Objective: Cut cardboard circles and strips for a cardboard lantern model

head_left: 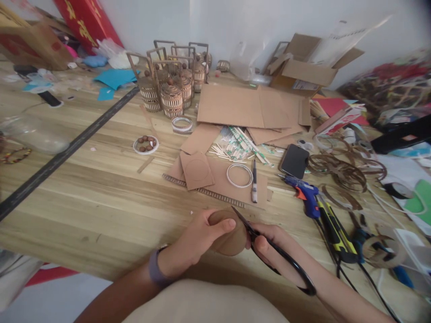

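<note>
Near the front edge of the table, my left hand (pixel 204 236) grips a round cardboard disc (pixel 232 240), its thumb lying across the upper face. My right hand (pixel 274 244) is closed around a pair of black-handled scissors (pixel 286 258), whose blades point up and left along the disc's right rim. Whether the blades are cutting into the rim I cannot tell. Just beyond the hands is a small cardboard square (pixel 197 170) with a circle drawn on it. Beside it a white ring (pixel 239 175) and a pen (pixel 254 181) rest on a larger cardboard piece (pixel 222 181).
Several small bamboo lanterns (pixel 171 99) stand at the back. Folded cardboard (pixel 232 105) and an open box (pixel 299 67) are right of them. On the right lie a phone (pixel 294 160), a blue glue gun (pixel 305 193), a yellow utility knife (pixel 336 233) and brown strip coils (pixel 346 170).
</note>
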Demonstrator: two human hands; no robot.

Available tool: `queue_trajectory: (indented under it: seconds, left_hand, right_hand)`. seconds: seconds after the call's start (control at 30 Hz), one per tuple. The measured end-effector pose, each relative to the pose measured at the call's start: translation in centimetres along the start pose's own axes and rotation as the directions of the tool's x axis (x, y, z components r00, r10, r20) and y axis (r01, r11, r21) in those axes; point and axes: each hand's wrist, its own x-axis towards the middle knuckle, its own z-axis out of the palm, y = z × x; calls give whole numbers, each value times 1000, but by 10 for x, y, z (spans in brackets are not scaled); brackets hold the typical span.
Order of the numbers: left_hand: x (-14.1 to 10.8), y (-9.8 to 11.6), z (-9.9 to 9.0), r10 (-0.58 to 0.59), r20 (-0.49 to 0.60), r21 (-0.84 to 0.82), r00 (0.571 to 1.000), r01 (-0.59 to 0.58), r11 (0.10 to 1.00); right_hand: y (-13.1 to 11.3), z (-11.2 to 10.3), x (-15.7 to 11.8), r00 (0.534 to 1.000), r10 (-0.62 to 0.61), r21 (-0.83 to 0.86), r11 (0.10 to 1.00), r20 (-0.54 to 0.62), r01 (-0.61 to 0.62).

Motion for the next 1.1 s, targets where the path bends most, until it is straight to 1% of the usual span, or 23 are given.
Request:
queue_trajectory:
  seconds: [0.2, 0.33, 0.43, 0.53, 0.6, 0.67, 0.73, 0.83, 0.97, 1.1]
  left_hand:
    - [1, 0, 0, -17, -47, 71, 999, 21, 997]
    - [0, 3, 1, 22, -58, 108, 998, -15, 994]
    - [-2, 4, 2, 48, -37, 108, 998, -44, 993]
    - [-2, 2, 1, 41, -21, 123, 999, -38, 992]
    - [-1, 1, 1, 26, -31, 135, 999, -22, 991]
    - [-1, 1, 1, 20, -21, 143, 1000, -17, 990]
    - [-1, 1, 1, 25, -1, 149, 1000, -25, 989]
    - [-2, 4, 1, 20, 11, 148, 1000, -22, 989]
    - [-2, 6, 2, 5, -4, 136, 1000, -4, 991]
    - [-3, 7, 2, -4, -7, 152, 1000, 5, 988]
  right_hand:
    - [-2, -1, -1, 1000, 27, -1, 1000, 11, -27]
    - [3, 2, -2, 1000, 2, 16, 1000, -5, -2]
    - [7, 4, -2, 1000, 1, 36, 999, -17, 0]
    - [6, 0, -3, 1000, 9, 15, 1000, 28, -9]
    - [5, -3, -3, 998, -24, -17, 1000, 54, 25]
    - [4, -6, -2, 996, -74, -42, 996, 50, 76]
    - [3, -8, -2, 994, -94, -58, 994, 48, 97]
    - [-2, -10, -1, 996, -82, -68, 994, 48, 85]
    - [-8, -11, 0, 995, -81, -60, 995, 56, 85]
    - [-8, -12, 0, 995, -70, -57, 996, 74, 74]
